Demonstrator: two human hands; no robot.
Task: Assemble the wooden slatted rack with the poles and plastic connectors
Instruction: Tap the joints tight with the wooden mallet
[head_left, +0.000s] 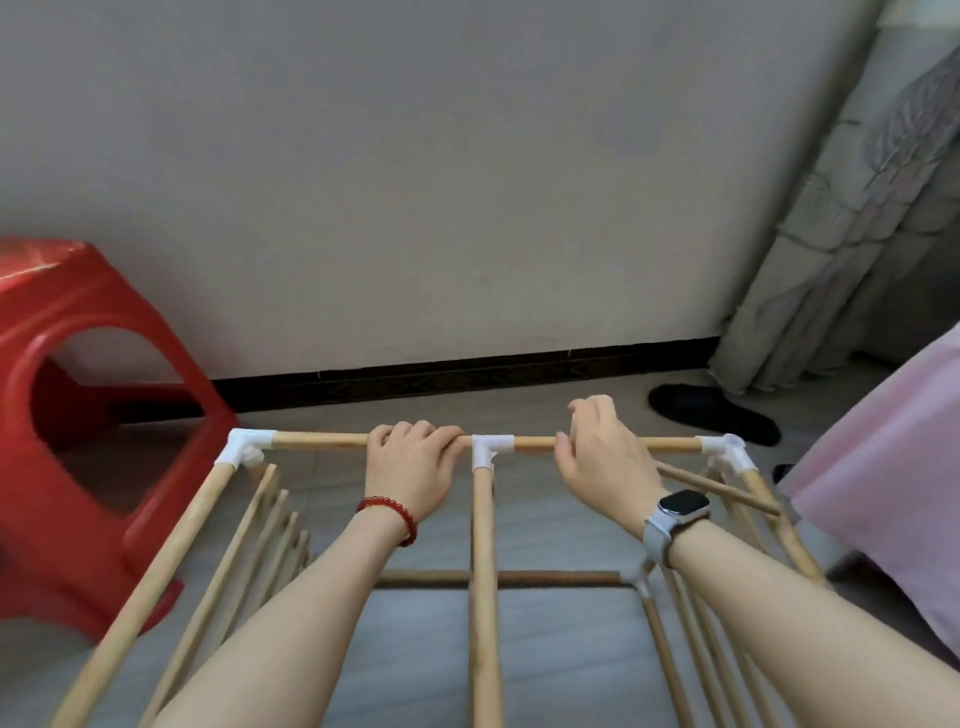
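The rack fills the lower half of the frame, standing on the floor, and she looks to be seating the far top rail (322, 441) into its joints. The left hand (410, 462) is curled round that rail just left of the white tee (488, 451). The right hand (602, 457) sits just right of the tee, thumb under the rail and fingers arched over it; whether they close fully on the wood I cannot tell.

By my guess the frame is nearly whole: both corner connectors, left (243, 449) and right (727, 452), already carry poles. The next move likely calls for a firm, even push along the rail so the ends go home in the sockets without twisting the tee.

The poles are round, pale, smooth dowels; the centre pole (483, 597) runs from the tee toward the bottom edge. The connectors are glossy moulded plastic. Thin slats (249, 540) fan down at lower left.

A shiny red stool (78, 441) stands at left.
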